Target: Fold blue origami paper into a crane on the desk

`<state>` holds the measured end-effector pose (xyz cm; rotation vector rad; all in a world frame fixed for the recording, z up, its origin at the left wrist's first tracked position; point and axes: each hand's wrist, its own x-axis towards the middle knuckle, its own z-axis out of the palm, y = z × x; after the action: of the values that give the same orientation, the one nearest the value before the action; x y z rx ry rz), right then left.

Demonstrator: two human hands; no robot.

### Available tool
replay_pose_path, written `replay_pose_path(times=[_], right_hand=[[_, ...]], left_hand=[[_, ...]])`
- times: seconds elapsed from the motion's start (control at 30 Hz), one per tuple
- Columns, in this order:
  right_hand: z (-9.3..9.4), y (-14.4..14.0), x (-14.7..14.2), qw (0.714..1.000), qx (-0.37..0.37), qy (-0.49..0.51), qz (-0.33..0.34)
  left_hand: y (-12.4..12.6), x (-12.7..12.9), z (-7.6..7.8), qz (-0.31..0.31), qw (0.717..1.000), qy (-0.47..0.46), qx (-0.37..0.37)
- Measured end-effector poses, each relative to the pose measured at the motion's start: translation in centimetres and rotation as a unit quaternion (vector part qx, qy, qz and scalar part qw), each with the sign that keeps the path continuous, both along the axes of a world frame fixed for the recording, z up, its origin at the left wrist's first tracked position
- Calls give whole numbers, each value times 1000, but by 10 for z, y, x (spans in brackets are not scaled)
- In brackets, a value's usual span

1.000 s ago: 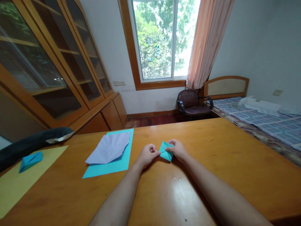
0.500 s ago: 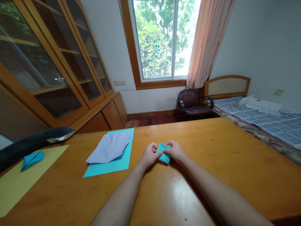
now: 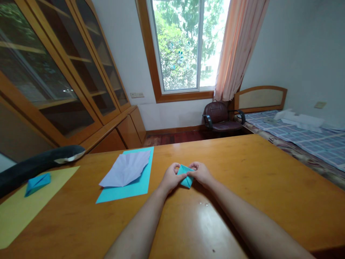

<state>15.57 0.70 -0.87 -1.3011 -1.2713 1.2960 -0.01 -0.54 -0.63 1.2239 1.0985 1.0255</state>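
The left hand [image 3: 169, 178] and right hand [image 3: 201, 173] both pinch a small folded teal paper [image 3: 185, 175] just above the table [image 3: 242, 172]. It has many folds already (the shape is not finished). The hands have moved closer together than a second ago.

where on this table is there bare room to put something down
Bare wood lies right of the right hand, out to the wooden table's bed-side edge, and near the forearms. The left is crowded: white creased sheet on teal paper, yellow sheet bearing a blue folded piece.
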Motion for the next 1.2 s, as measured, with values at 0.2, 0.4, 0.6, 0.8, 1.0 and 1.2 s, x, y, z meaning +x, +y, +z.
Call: replay_pose_path(times=[0.2,0.4,0.6,0.8,1.0,1.2], right_hand=[[-1,0,1,1000,-10,19,2],[-3,3,6,1000,-5,13,4],[-8,6,7,999,2,38,9],[-3,6,7,997,-1,73,15],[0,4,7,994,-15,108,8],[0,4,7,994,-14,109,27]], left_hand=[[3,-2,-3,26,999,23,10],[5,-4,-3,36,999,14,9],[5,-4,-3,30,1000,-7,5],[6,-6,-3,18,997,-71,-11],[8,-4,-4,46,994,-100,-5],[9,-2,-5,68,992,-104,10]])
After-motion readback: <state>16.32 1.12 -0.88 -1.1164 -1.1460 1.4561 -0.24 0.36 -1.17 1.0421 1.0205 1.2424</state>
